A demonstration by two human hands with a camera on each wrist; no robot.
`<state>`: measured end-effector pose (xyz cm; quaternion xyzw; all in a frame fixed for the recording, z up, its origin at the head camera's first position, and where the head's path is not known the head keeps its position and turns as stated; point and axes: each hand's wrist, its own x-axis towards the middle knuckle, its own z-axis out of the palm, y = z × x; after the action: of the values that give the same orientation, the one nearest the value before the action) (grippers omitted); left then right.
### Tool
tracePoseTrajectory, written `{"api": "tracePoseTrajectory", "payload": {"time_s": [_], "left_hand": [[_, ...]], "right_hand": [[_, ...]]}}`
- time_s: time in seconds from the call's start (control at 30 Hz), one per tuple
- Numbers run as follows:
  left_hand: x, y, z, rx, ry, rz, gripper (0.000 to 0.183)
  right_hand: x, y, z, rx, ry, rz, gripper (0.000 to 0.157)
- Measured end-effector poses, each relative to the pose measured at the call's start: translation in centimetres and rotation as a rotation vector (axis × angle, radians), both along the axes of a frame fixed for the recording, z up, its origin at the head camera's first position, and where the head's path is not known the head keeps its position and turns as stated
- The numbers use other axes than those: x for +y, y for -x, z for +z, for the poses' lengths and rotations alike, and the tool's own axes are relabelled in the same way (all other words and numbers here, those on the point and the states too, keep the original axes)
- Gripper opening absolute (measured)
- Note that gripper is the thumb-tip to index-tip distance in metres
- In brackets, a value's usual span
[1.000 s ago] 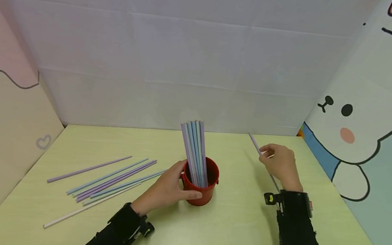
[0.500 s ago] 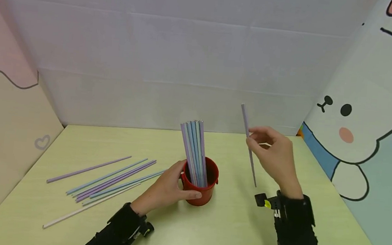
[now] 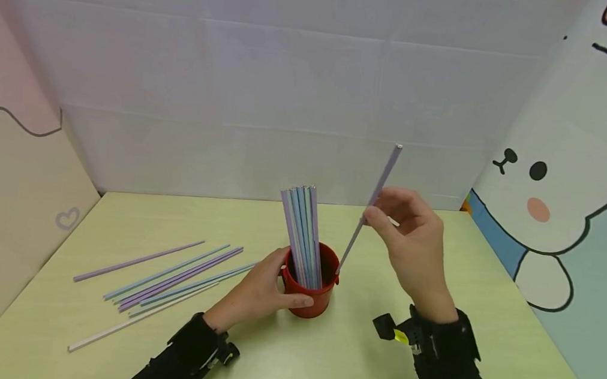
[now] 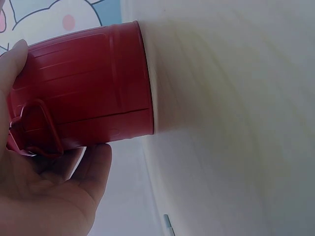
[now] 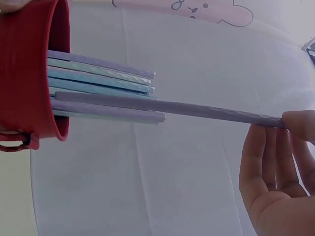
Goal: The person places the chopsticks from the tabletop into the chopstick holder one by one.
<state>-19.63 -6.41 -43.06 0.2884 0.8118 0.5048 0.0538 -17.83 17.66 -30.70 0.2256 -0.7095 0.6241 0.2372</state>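
My left hand (image 3: pixel 250 302) holds a small red metal bucket (image 3: pixel 320 304) upright on the table, thumb on the near side. In the left wrist view the thumb and fingers lie on opposite sides of the bucket (image 4: pixel 83 88). A bundle of purple, blue and pale green straws (image 3: pixel 301 237) leans inside it. To the right, my right hand (image 3: pixel 412 247) pinches one purple straw (image 3: pixel 382 181) between thumb and fingers. That straw slants, its lower end at the bucket's right rim in the head view. The right wrist view shows the straw (image 5: pixel 197 109) crossing in front of the bundle.
Several loose purple, blue, green and white straws (image 3: pixel 165 283) lie slanted on the pale yellow table (image 3: pixel 353 368), left of the bucket. A white sheet (image 3: pixel 291 80) hangs behind the table. Panels with cartoon drawings (image 3: pixel 563 194) stand at both sides.
My right hand has lifted the purple straw off the table's right side, turned it more upright and brought it left to the bucket. The left hand and bucket stay put.
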Motion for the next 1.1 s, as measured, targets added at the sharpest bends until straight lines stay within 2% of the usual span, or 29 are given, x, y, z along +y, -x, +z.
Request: {"api": "tracePoseTrajectory", "payload": {"time_s": [0.2,0.4,0.53,0.83,1.1], "left_hand": [[0.0,-1.0,2.0,-0.006,-0.006,-0.008,0.081],[0.0,-1.0,2.2,-0.016,-0.002,-0.005,0.08],[0.0,-0.8,1.6,-0.01,-0.018,-0.011,0.081],[-0.2,0.8,-1.4,0.02,0.004,-0.015,0.088],[-0.2,1.0,-1.6,0.01,0.007,-0.02,0.088]], "right_hand": [[-1.3,0.3,-1.0,-0.009,0.004,0.066,0.028],[-2.9,-0.2,-0.9,-0.072,-0.069,0.096,0.024],[-3.6,-0.1,-1.4,-0.107,-0.115,0.094,0.023],[-4.7,0.5,-2.8,-0.179,-0.212,0.072,0.023],[-4.9,1.2,-4.2,-0.198,-0.273,0.069,0.022]]}}
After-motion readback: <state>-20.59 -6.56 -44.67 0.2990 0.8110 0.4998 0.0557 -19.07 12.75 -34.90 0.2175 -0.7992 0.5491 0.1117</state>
